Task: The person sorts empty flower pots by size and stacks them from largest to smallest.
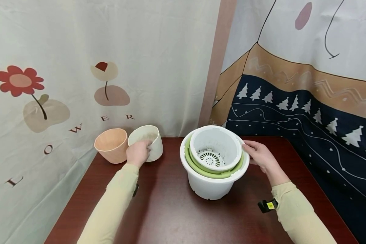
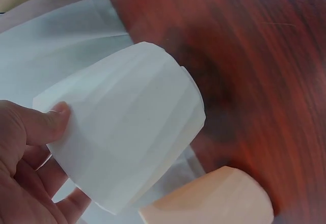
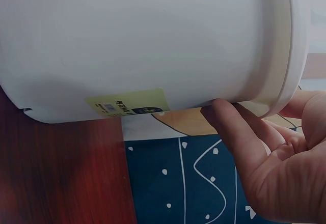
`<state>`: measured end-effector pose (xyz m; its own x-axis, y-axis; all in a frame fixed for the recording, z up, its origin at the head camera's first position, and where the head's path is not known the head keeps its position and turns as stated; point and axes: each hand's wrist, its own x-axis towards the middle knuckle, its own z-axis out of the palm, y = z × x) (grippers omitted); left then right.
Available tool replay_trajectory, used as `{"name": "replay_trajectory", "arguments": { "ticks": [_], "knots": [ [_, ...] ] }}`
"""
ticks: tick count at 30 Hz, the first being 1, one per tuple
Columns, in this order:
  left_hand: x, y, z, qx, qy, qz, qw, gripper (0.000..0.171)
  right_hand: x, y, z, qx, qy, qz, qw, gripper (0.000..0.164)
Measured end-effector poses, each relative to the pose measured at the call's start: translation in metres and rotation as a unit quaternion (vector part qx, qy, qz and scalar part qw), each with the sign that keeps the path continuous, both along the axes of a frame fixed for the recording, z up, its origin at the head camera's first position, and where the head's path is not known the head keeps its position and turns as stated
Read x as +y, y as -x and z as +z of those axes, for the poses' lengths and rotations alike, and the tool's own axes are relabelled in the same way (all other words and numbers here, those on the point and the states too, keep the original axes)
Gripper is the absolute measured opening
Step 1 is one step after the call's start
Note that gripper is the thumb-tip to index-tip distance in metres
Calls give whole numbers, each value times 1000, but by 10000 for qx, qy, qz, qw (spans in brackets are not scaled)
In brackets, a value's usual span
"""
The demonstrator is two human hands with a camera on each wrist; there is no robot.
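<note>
My left hand (image 1: 138, 153) pinches the rim of a white faceted flowerpot (image 1: 156, 150). In the left wrist view the thumb presses the outer wall of that white pot (image 2: 127, 127), with the fingers inside the mouth. Beside it stands a peach flowerpot (image 1: 113, 149). To the right is a large white flowerpot (image 1: 210, 187) with a green-rimmed pot (image 1: 198, 168) and a smaller white pot with a slotted bottom (image 1: 216, 144) nested inside. My right hand (image 1: 260, 156) grips the large pot's right rim, thumb on top and fingers beneath, as the right wrist view shows.
Everything stands on a dark red-brown wooden table (image 1: 167, 217). A pale printed curtain (image 1: 158, 67) hangs along the back and left, close behind the pots. Another curtain (image 1: 292, 125) with trees borders the right. The large pot has a yellow-green label (image 3: 127, 103).
</note>
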<state>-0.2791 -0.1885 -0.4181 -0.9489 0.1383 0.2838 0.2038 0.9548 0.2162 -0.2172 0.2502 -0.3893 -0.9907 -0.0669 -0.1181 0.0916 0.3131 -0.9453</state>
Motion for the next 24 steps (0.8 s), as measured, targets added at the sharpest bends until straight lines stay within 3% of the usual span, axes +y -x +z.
{"name": "replay_trajectory", "arguments": {
  "ticks": [24],
  "knots": [
    [11,-16,48,1049,238,-583,9925,33,0,1,-1,26,-2,-19,10000,57]
  ]
}}
